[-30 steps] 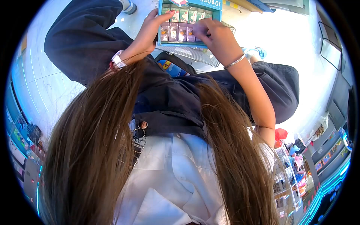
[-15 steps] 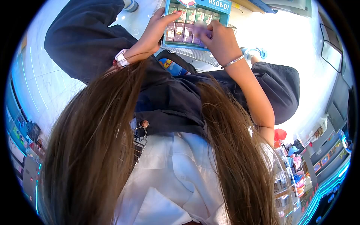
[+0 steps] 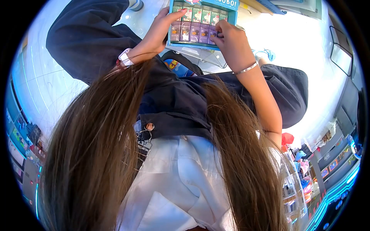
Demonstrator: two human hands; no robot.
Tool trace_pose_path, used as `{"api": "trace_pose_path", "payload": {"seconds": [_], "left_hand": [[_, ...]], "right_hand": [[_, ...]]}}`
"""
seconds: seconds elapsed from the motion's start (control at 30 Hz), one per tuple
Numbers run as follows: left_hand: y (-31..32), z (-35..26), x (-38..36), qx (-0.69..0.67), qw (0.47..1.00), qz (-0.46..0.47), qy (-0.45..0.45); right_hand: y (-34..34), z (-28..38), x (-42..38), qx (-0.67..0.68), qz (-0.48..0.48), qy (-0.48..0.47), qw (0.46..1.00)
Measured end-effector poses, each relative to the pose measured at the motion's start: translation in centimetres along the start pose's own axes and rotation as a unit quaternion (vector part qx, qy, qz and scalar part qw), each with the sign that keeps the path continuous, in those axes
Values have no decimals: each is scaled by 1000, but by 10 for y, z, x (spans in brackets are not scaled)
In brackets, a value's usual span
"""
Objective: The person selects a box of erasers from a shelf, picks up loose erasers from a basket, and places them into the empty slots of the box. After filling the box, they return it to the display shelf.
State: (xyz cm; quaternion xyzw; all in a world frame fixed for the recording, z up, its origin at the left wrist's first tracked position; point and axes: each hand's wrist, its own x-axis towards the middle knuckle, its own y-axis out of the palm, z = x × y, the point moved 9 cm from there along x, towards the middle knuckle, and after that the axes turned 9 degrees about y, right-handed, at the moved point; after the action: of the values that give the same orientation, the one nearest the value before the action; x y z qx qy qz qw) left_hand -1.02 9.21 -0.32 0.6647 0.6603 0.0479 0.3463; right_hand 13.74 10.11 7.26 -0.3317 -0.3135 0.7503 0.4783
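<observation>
A blue display box (image 3: 233, 17) with white lettering holds two rows of small packs. The far row has green packs (image 3: 196, 16); the near row has purple packs (image 3: 195, 33), each with a small printed figure. My left hand (image 3: 157, 34) grips the box's left side, its thumb lying over the edge and the other fingers mostly hidden. At the right end of the near row, the fingers of my right hand (image 3: 232, 40) are pinched on a purple pack (image 3: 212, 34), which stands in line with the others.
Beneath the box is a wire rack (image 3: 210, 57). A black bag with a blue and yellow print (image 3: 178, 68) lies between my legs. Shelves with colourful goods (image 3: 304, 173) stand at the lower right. A black metal frame (image 3: 341, 57) is on the right.
My right hand has moved slightly right and down, bringing a blurred purple pack from above the row to its right end. My left hand stays on the box.
</observation>
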Motion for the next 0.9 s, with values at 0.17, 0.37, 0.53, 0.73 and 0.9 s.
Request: {"api": "trace_pose_path", "payload": {"seconds": [0.17,0.37,0.53,0.73,0.9], "left_hand": [[12,-10,-8,-33,999,7,-30],[8,-44,-4,-117,993,-11,-15],[-11,-76,7,-114,988,-43,93],[-54,-69,14,-91,984,-131,74],[-52,-80,6,136,969,-49,203]], "right_hand": [[-44,-2,4,130,-106,-23,985],[-92,-97,24,-41,-160,152,974],[129,-230,22,-345,297,-11,890],[209,-259,29,-190,193,107,957],[259,-299,35,-50,105,240,964]]}}
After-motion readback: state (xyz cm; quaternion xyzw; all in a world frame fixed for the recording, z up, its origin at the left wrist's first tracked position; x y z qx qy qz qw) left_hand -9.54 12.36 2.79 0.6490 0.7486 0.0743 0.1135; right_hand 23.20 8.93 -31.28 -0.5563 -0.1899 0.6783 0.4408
